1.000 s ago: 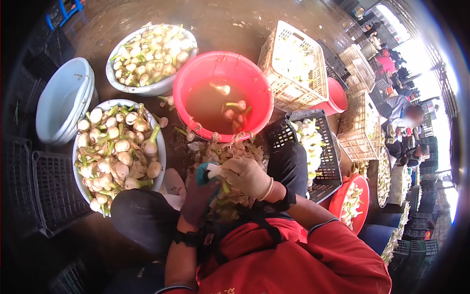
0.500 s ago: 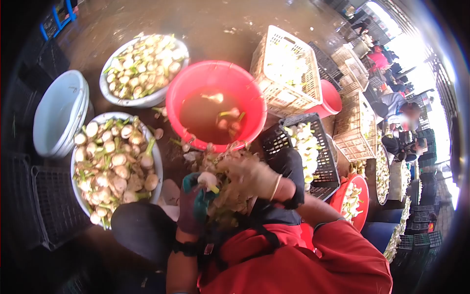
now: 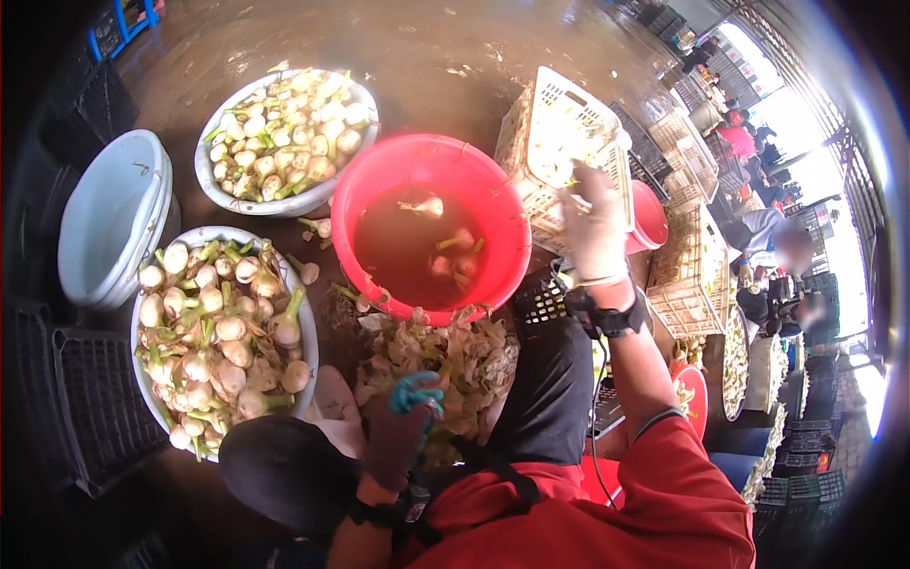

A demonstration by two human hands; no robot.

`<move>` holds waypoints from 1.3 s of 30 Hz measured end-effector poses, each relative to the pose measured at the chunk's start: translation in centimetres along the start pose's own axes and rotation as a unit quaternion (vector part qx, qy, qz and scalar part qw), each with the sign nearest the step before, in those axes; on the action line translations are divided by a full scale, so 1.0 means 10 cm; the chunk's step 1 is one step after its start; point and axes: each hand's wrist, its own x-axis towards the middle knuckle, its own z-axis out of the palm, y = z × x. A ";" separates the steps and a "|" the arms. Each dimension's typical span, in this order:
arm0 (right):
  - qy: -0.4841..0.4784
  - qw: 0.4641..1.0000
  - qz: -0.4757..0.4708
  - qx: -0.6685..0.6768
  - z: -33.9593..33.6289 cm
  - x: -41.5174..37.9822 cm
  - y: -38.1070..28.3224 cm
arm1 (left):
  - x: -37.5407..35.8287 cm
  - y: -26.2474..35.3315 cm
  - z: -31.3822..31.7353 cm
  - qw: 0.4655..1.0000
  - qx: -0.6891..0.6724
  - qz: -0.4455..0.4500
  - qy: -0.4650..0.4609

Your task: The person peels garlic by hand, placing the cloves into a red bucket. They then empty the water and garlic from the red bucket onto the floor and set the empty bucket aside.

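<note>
My left hand (image 3: 406, 417), in a dark glove with teal fingers, hovers over a heap of papery peels (image 3: 441, 356) between my knees. Its fingers are curled; whatever they may hold is too small to make out. Over the near edge of a white plastic crate (image 3: 564, 213), my right hand (image 3: 595, 228) reaches out in a pale glove. Its fingers are apart, slightly blurred, with no bulb visible in them. Pale garlic bulbs (image 3: 559, 142) with green stems lie in that crate. Unpeeled garlic bulbs (image 3: 227, 327) fill a basin (image 3: 308, 327) at my left.
A red tub (image 3: 343, 237) of brown water holds a few floating bulbs. Behind it stands another full basin (image 3: 204, 185). Stacked pale blue basins (image 3: 90, 228) and a black crate (image 3: 109, 408) are at left. More crates (image 3: 687, 270) and seated people are at right.
My right hand has moved from the peels up and right to the white crate. The bulb that was at my left hand is gone from it, and that hand has dropped slightly.
</note>
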 end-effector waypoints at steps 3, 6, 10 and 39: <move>-0.288 0.952 -0.077 -0.068 0.55 0.09 -0.22 | 0.01 0.03 0.10 0.935 0.318 0.159 0.006; -0.545 0.791 -0.128 -0.247 1.49 -0.02 0.00 | -0.02 0.07 0.12 0.808 0.515 0.287 0.029; -0.604 0.754 -0.100 -0.238 2.37 -0.17 0.21 | 0.01 0.07 0.06 0.916 0.334 0.221 -0.022; -0.422 0.841 0.136 0.310 0.35 -1.24 -1.06 | 0.05 0.24 0.01 0.962 -0.191 0.171 0.092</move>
